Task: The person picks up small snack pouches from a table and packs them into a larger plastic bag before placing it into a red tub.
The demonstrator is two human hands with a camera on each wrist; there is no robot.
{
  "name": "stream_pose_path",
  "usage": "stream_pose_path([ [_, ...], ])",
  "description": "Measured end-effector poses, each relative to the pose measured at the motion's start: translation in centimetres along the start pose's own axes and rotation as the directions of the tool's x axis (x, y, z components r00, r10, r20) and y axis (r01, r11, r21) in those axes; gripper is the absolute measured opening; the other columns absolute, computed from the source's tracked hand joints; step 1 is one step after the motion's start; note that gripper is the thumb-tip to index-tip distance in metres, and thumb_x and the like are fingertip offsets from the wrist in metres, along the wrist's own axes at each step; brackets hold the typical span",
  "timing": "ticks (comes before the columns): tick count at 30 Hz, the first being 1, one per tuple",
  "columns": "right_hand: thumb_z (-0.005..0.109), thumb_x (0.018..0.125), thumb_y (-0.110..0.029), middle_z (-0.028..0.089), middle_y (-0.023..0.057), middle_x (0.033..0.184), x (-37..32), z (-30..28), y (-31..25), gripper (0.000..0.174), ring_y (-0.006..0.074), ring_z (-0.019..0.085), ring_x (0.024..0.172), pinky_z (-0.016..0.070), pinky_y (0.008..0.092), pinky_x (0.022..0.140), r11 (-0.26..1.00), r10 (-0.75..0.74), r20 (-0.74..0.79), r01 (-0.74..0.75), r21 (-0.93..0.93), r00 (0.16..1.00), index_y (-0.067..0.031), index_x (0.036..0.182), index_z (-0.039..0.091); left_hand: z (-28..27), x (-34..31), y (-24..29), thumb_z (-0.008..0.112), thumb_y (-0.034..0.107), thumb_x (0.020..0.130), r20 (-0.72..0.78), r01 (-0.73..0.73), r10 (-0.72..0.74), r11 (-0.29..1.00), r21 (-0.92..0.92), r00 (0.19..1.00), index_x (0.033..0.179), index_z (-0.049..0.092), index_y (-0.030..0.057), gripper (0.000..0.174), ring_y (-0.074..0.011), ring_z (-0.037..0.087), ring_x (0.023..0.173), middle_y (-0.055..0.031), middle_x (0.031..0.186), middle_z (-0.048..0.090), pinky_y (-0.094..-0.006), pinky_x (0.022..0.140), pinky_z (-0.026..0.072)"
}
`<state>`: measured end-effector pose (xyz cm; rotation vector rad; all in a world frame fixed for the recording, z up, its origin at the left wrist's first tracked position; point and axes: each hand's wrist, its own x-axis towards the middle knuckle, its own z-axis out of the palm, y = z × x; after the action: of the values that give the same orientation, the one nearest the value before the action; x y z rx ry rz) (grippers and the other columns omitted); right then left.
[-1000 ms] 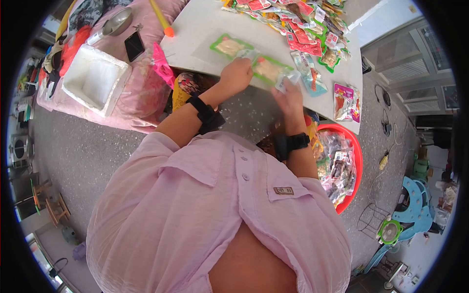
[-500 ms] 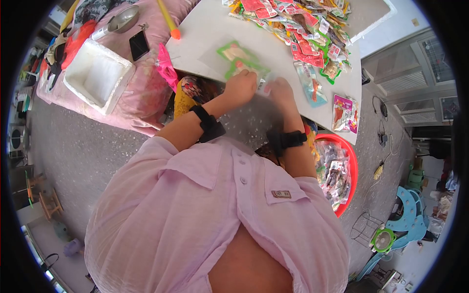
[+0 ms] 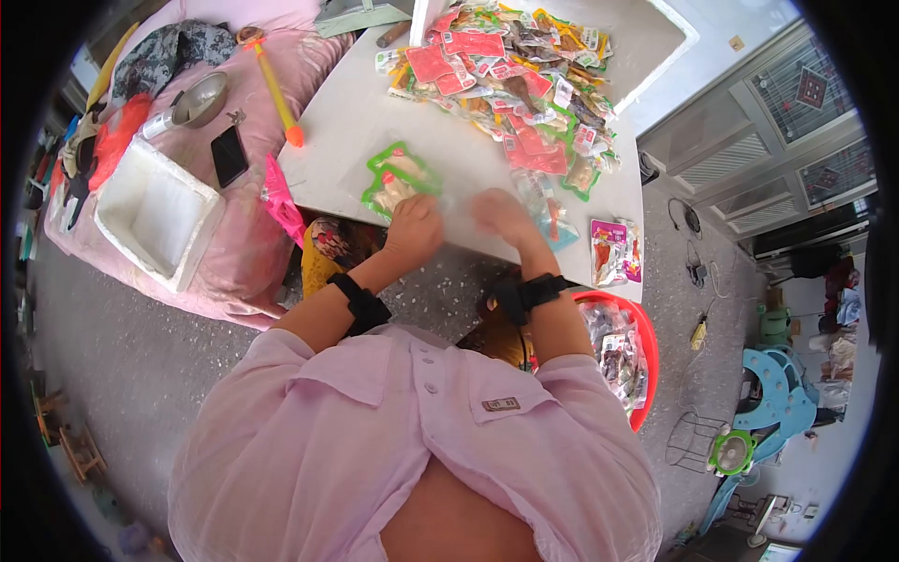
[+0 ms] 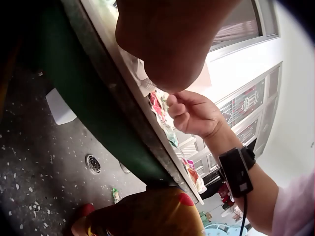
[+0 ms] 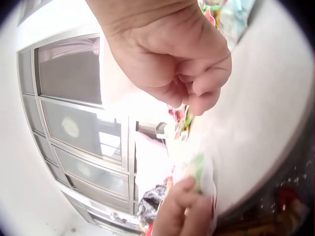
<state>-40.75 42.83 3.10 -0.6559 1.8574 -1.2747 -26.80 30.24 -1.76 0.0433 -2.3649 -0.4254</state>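
1. Locate the green-edged snack packets [image 3: 397, 178] flat on the desk [image 3: 346, 112], close to its near edge.
2. Note the left hand [image 3: 414, 229] at the packets' near end, fingers [image 5: 181, 192] pinching a green-printed corner.
3. Note the right hand [image 3: 499, 214] just beside, at the desk edge, fingers curled tight; cannot tell whether gripping anything.
4. Find the heap of snack packets [image 3: 510, 70] farther back on the desk.
5. Find the red basin [image 3: 646, 361] beside the right forearm, below desk level.

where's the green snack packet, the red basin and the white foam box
green snack packet [image 3: 398, 176], head view, pale middle
red basin [image 3: 651, 363], head view, right rim
white foam box [image 3: 154, 211], head view, bare inside
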Motion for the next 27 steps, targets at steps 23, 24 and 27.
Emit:
stream_pose_path([
  [23,0.059,0.065,-0.022,0.040,0.0105,0.115,16.0,-16.6,-0.1,0.048,0.0291,0.038,0.108,0.0357,0.0485,0.082,0.338,-0.360,-0.384,-0.265,-0.903,0.850,-0.0126,0.108,0.040,1.6,0.2,-0.7,0.055,0.013,0.061,0.030,0.012,-0.013,1.000,0.021,0.999,0.084,0.053,0.0044,0.024,-0.0295,0.044,0.095,-0.0121,0.094,0.049,-0.0415,0.081,0.0316],
  [24,0.058,0.067,-0.022,0.042,0.0109,0.113,15.7,-16.5,-0.4,0.045,0.0292,0.041,0.106,0.0365,0.0479,0.081,0.305,-0.384,-0.361,-0.253,-0.918,0.850,-0.0120,0.107,0.041,1.6,0.3,-0.6,0.055,0.013,0.061,0.034,0.013,-0.013,1.000,0.018,0.999,0.084,0.053,0.0045,0.024,-0.0294,0.044,0.095,-0.0119,0.094,0.049,-0.0415,0.081,0.0316],
  [27,0.052,0.071,-0.020,0.047,0.0119,0.107,15.1,-16.4,-0.6,0.035,0.0297,0.047,0.099,0.0391,0.0460,0.078,0.222,-0.434,-0.319,-0.244,-0.944,0.842,-0.0104,0.103,0.042,1.2,0.5,-0.4,0.054,0.012,0.061,0.055,0.022,-0.022,1.000,0.014,0.998,0.084,0.053,0.0046,0.024,-0.0290,0.044,0.094,-0.0115,0.094,0.049,-0.0413,0.081,0.0318],
])
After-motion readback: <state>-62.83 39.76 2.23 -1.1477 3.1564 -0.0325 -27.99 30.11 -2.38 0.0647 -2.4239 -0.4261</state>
